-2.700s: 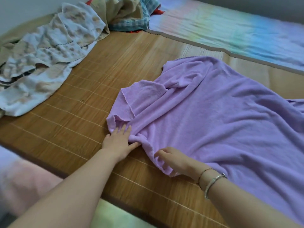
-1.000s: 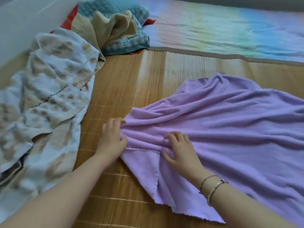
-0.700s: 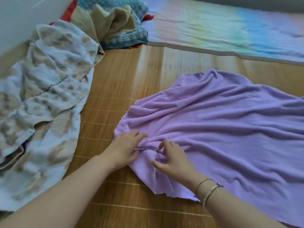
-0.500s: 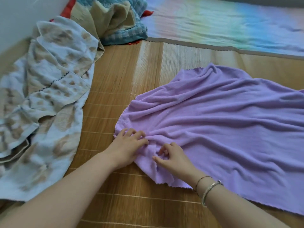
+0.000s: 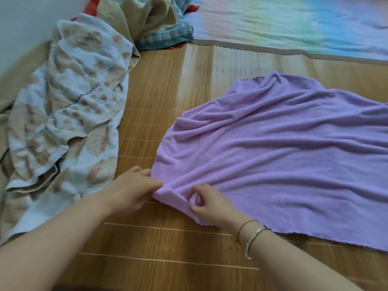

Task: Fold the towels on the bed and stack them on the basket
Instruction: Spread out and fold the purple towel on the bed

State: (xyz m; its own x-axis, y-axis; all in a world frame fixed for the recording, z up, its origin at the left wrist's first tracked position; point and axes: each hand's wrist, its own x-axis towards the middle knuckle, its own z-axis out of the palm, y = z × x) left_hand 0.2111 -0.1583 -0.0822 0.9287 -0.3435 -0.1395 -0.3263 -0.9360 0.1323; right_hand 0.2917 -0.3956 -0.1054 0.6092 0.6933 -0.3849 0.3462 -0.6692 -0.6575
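On the bamboo mat (image 5: 159,85) covering the bed, purple towel (image 5: 279,156) lies spread and wrinkled, right of center. Left hand (image 5: 130,190) pinches its near-left corner; right hand (image 5: 210,201) fingers curl, gripping the same corner fold. Patterned white towel (image 5: 69,122) crumpled at left, apart.

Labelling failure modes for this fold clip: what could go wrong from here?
1. The lilac terry towel lies creased and spread askew on the bamboo mat, so a fold started now may come out uneven.
2. Both the left hand and the right hand pinch one bunched corner; pulling could drag the whole towel rather than flatten it.
3. The white, brown-patterned towel lies close by and might snag.
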